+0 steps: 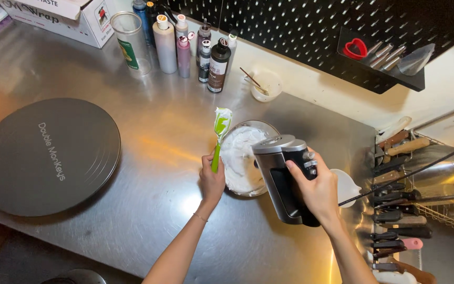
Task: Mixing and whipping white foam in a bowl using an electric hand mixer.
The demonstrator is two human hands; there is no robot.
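Note:
My left hand [212, 179] grips the green handle of a spatula [220, 130], blade up and smeared with white cream, just left of the bowl. A glass bowl [244, 158] of white cream sits on the steel counter between my hands. My right hand [319, 189] holds a grey and black hand mixer [282, 173] by its handle, over the bowl's right side. The mixer's beaters are hidden beneath its body. A black cord [411, 171] runs from the mixer off to the right.
A large dark round turntable [45, 155] lies at the left. Several bottles [185, 47] and a clear jar [130, 42] stand at the back by a cardboard box [74, 16]. A small white bowl [266, 84] holds a brush. Knives [400, 210] hang at the right.

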